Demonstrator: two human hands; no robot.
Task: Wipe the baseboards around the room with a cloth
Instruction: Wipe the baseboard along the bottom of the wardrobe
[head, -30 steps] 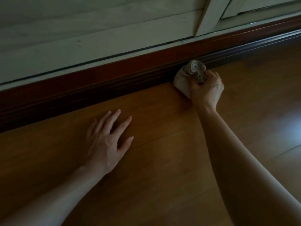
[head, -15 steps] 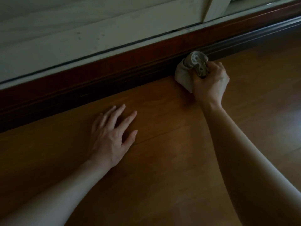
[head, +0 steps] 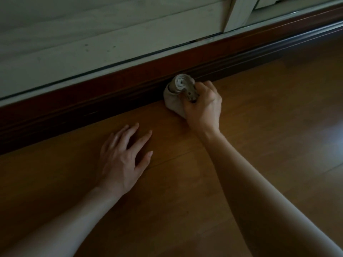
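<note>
Against the baseboard, right hand grips the cloth; left hand lies flat, fingers spread.

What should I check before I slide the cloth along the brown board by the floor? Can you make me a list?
1. Right hand grips the bunched cloth firmly: ok.
2. Cloth touches the baseboard, down at its dark lower part: ok.
3. Left hand rests flat on the floor with fingers spread, to steady you: ok.
4. Left hand is off the baseboard, out of the cloth's way: ok.
5. Cloth's wiping side is clean enough: cannot tell, it faces away.
6. Dust left on the baseboard: cannot tell, too dark.
</note>
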